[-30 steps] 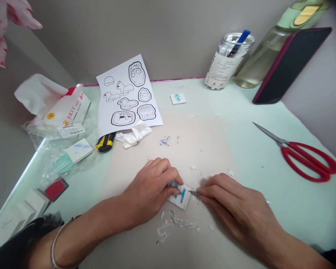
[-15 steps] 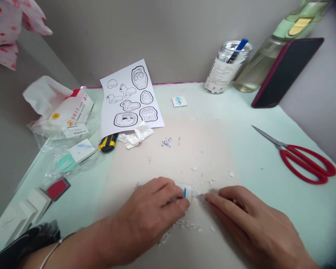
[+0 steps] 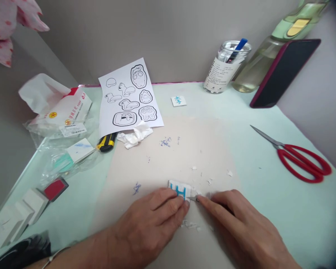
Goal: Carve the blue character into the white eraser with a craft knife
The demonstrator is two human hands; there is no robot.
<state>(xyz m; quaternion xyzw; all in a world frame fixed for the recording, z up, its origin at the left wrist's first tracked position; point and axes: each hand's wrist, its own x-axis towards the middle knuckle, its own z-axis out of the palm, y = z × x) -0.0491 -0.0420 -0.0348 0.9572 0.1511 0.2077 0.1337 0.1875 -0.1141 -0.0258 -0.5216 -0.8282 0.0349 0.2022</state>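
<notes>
A white carving block (image 3: pixel 187 188) with raised or drawn blue strokes lies on the beige mat. My left hand (image 3: pixel 154 215) presses its fingers and thumb on the block, hiding the lower left part. My right hand (image 3: pixel 238 216) is closed around a craft knife (image 3: pixel 193 198); only the metal tip shows, and the handle is hidden under the fingers. The blade's point touches or nearly touches the block's right edge; I cannot tell which. White shavings (image 3: pixel 190 225) lie scattered below the block and to its right.
Red-handled scissors (image 3: pixel 302 160) lie at right. Behind stand a phone (image 3: pixel 285 73), a bottle (image 3: pixel 249 71) and a pen jar (image 3: pixel 224 71). At left are a printed sheet (image 3: pixel 108 125), yellow-black cutter (image 3: pixel 107 142), tissue pack (image 3: pixel 70 108), red ink pad (image 3: pixel 55 189) and white blocks (image 3: pixel 22 213).
My left fingers have shifted on the block, so more of its blue strokes now show. The knife tip has come left to the block's edge. The blue mark at left is uncovered.
</notes>
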